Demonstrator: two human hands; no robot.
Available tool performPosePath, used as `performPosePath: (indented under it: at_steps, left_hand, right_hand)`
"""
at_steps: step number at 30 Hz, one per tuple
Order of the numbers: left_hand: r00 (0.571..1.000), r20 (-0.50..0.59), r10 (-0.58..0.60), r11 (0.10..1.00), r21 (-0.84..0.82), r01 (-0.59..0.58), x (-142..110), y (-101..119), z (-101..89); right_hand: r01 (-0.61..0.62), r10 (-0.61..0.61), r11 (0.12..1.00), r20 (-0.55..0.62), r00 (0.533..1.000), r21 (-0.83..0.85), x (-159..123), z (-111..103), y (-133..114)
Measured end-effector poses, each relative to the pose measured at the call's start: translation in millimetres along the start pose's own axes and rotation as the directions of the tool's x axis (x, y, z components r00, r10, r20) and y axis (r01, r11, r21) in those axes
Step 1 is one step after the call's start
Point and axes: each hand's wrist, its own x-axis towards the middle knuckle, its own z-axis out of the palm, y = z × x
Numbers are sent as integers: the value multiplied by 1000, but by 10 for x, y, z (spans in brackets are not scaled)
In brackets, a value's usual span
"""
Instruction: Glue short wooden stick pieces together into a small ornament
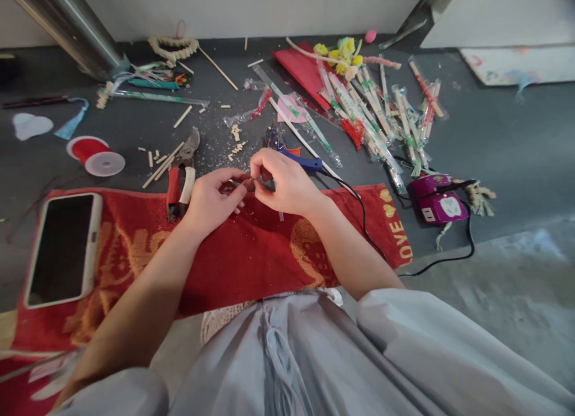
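- I watch the left hand (215, 197) and right hand (285, 182) meet over the red towel (256, 248), thumbs and forefingers bent, tips drawn close together.
- Any small thing between those tips is hidden from me, so I cannot tell what, if anything, either hand grips.
- Just past the fingers I find the small cut pieces (236, 132), some bunched, some loose on the dark table (503, 134).
- The glue gun (309, 163) lies just behind the right hand, partly covered by it; I cannot tell whether they touch.
- Near the left hand I have the cutters (186, 155), handles resting on the towel's edge, with short stubs (151, 158) and longer sticks (168, 164) beside them.
- Judging progress, I'd say some cutting is done, since the small pieces and stubs lie ready, and the bunched ones may already be joined.
- Farther right, I count plenty of material left: many wrapped chopsticks (366, 114) remain in their sleeves.
- At the back, a ring of pale pieces (173, 49) looks finished to me, though that is my guess.
- Outermost, I note the thread spool (92, 148) and phone (63, 248) to the left, the purple adaptor (438, 197) to the right.
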Motion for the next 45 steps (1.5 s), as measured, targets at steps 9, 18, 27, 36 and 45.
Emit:
performPosePath:
  at_steps: [9, 18, 27, 36, 45]
  left_hand:
    - [1000, -14, 13, 1000, 5, -13, -7, 40, 17]
    - [999, -7, 42, 996, 79, -41, -12, 24, -3]
    - [993, 35, 115, 979, 167, -119, -15, 2, -12]
    - [994, -1, 105, 979, 174, -103, 2, -14, -41]
    - [999, -38, 20, 1000, -8, -20, 12, -11, -32]
  right_hand:
    - [-23, 23, 1000, 18, 1000, 3, -15, 7, -1]
    - [-55, 55, 998, 62, 997, -11, -36, 26, -11]
    - [-66, 66, 998, 75, 995, -13, -39, 39, -21]
    - [-89, 91, 996, 101, 991, -22, -30, 0, -27]
    - [-70, 70, 997, 0, 998, 37, -4, -5, -10]
